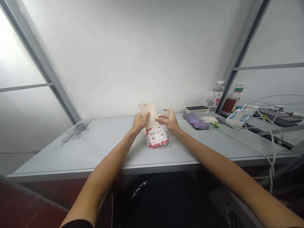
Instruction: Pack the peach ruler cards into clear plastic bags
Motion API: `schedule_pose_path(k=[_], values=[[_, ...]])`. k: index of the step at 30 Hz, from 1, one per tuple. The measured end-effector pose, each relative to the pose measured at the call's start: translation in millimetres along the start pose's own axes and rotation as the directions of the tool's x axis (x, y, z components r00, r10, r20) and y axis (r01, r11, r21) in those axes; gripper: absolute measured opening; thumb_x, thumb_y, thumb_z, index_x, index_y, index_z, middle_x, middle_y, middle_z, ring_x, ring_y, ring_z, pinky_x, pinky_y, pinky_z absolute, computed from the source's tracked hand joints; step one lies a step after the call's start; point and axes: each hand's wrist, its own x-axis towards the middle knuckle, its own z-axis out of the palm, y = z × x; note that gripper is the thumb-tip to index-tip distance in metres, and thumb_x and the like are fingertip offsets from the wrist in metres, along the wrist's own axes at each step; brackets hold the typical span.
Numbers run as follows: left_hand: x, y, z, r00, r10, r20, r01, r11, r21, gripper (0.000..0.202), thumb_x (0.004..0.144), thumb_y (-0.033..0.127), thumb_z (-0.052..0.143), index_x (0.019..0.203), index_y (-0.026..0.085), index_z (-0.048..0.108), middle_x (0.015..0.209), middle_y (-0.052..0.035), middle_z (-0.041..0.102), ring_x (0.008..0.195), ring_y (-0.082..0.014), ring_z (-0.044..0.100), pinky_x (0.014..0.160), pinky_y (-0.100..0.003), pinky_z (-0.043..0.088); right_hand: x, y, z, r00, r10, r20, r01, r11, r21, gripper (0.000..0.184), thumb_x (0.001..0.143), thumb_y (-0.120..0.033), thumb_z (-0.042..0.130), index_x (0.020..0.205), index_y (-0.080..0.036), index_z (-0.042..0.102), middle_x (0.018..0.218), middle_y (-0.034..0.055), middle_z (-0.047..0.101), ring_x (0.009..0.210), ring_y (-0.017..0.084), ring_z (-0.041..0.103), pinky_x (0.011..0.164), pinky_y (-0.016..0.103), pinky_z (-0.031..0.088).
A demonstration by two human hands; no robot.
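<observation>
My left hand [140, 123] is closed on the left edge of a cream card [147, 109], its thumb lying across the front. Over the card's right side is a clear plastic bag [163, 141], crinkled and shiny. My right hand [171, 123] grips the bag at its right side, fingers bent toward the card; the glare hides exactly how they pinch it. At the bottom, inside or behind the plastic, a white and red printed packet [157, 136] with dark lettering shows. All of it is held upright just above the desk.
A grey desk [106, 142] meets a white wall. At the right are a phone on a box [196, 109], a purple blurred item [197, 121], scissors [224, 122], a water bottle [215, 96], a red-liquid bottle [234, 99], a power strip [241, 115] and loose cables [272, 152].
</observation>
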Motion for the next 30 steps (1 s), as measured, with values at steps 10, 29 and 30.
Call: schedule_pose_path(k=[10,29,30], values=[[-3.9,6.1,0.7,0.999,-0.005,0.034,0.001,0.992,0.123,0.039,0.074,0.045,0.056,0.088,0.01,0.064,0.093,-0.013,0.068,0.083,-0.026,0.063,0.069,-0.034,0.049,0.7,-3.1,-2.1,0.998,0.016,-0.057,-0.018,0.999,-0.032,0.052,0.054,-0.04,0.076,0.091,-0.022,0.044,0.067,-0.0042,0.062,0.056,0.012,0.058,0.052,0.026,0.049],[-3.7,7.3,-3.7,0.992,-0.022,0.123,-0.004,0.977,0.212,0.034,0.074,0.04,0.056,0.091,0.012,0.065,0.097,-0.0123,0.067,0.087,-0.0267,0.062,0.073,-0.035,0.048,2.3,1.7,-3.1,0.981,0.136,-0.138,-0.116,0.983,0.14,0.047,0.049,-0.024,0.08,0.09,-0.021,0.055,0.07,-0.002,0.066,0.062,0.014,0.062,0.06,0.029,0.052],[-3.9,8.1,-3.8,0.994,-0.038,0.104,0.014,0.974,0.224,0.034,0.073,0.04,0.057,0.09,0.012,0.066,0.097,-0.0125,0.067,0.087,-0.0273,0.062,0.073,-0.035,0.048,2.4,1.9,-3.1,0.98,0.136,-0.143,-0.116,0.984,0.138,0.047,0.049,-0.023,0.08,0.089,-0.021,0.055,0.07,-0.0019,0.066,0.063,0.014,0.062,0.061,0.028,0.052]])
